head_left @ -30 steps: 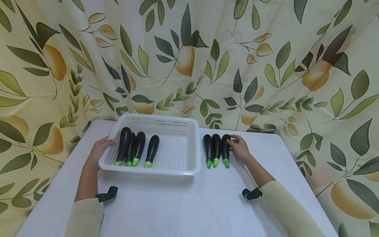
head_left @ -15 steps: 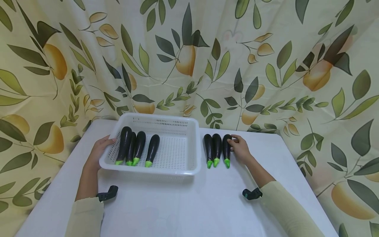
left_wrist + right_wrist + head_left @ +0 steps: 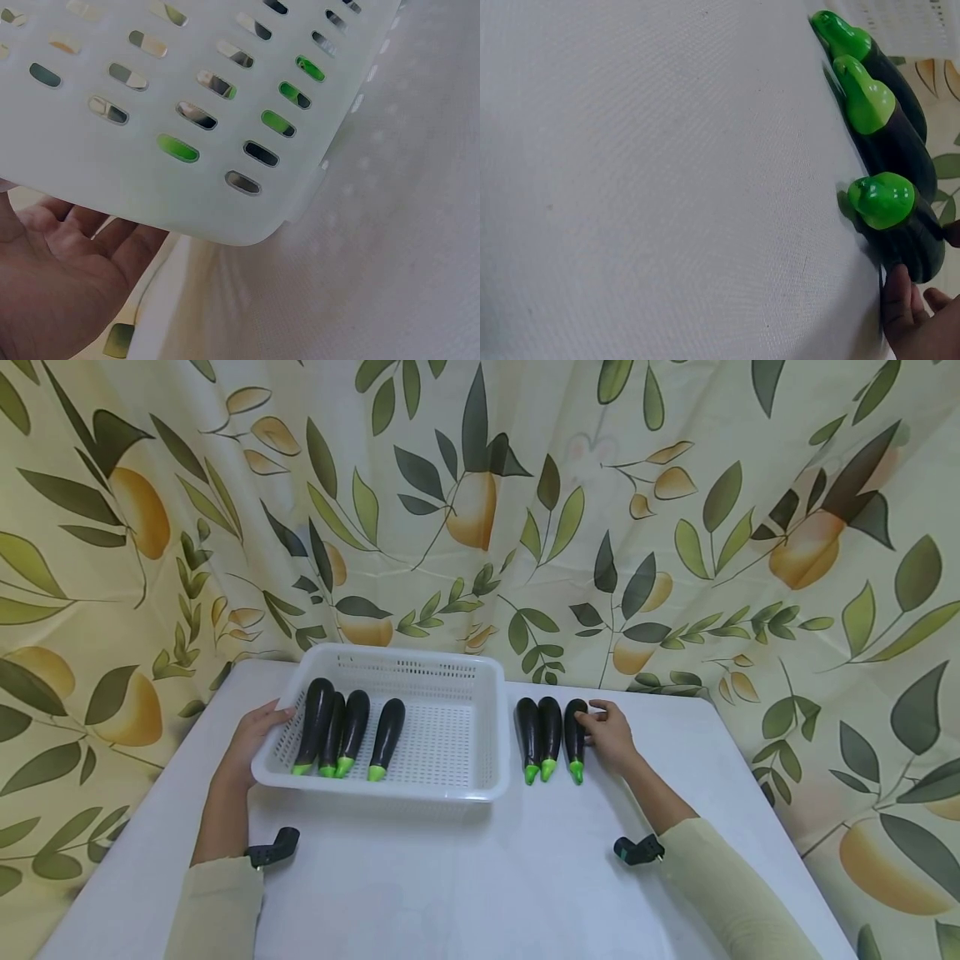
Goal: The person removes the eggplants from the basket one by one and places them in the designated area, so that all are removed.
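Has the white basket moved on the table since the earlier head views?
No, not visibly in any direction: judged against the back edge of the table in the head view, the basket sits in the same place.

The table (image 3: pixel 450 885) was covered by a white cloth (image 3: pixel 667 187), in whose surface a fine texture could be seen. A white basket (image 3: pixel 438 743) with slotted walls was set left of the middle, toward the far edge. To its right, a row was formed by a left eggplant (image 3: pixel 528 735), a middle eggplant (image 3: pixel 551 733) and a right eggplant (image 3: pixel 574 739), laid lengthwise with their green ends pointed toward the near edge.
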The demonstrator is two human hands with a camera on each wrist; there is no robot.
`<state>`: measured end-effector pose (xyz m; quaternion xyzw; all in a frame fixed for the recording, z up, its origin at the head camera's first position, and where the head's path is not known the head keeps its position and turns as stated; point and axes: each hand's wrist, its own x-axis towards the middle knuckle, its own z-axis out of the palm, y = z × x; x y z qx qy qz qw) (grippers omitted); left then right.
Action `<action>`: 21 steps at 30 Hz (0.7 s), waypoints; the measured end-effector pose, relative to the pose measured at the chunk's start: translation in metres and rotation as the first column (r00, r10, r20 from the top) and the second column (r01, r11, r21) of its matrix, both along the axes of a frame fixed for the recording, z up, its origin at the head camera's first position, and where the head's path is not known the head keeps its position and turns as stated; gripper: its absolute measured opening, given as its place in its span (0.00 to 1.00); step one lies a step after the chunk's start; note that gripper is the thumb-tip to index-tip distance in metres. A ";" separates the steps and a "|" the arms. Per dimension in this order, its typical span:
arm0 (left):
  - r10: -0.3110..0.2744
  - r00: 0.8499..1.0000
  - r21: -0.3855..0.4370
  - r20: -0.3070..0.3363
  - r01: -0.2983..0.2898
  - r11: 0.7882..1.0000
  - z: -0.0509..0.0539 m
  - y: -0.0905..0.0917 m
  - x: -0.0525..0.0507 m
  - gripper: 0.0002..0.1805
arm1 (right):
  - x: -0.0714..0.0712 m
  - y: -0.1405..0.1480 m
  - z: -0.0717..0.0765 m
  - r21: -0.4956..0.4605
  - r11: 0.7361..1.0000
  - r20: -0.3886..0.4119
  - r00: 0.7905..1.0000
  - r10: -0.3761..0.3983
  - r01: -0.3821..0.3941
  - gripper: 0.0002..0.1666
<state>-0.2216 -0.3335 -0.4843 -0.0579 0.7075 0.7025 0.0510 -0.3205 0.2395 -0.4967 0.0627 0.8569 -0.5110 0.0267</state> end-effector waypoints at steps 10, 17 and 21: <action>0.000 1.000 0.014 0.000 0.000 1.000 -0.001 0.000 0.000 0.34 | -0.001 -0.002 -0.002 0.026 1.000 -0.006 1.000 0.002 -0.002 0.35; 0.002 1.000 0.015 0.009 -0.002 1.000 0.000 0.000 -0.001 0.34 | -0.001 -0.002 -0.002 0.035 0.999 -0.009 1.000 0.005 -0.004 0.35; -0.003 1.000 0.010 0.009 0.003 1.000 0.000 -0.001 -0.001 0.34 | 0.001 -0.002 -0.001 0.022 1.000 -0.017 1.000 0.001 -0.001 0.34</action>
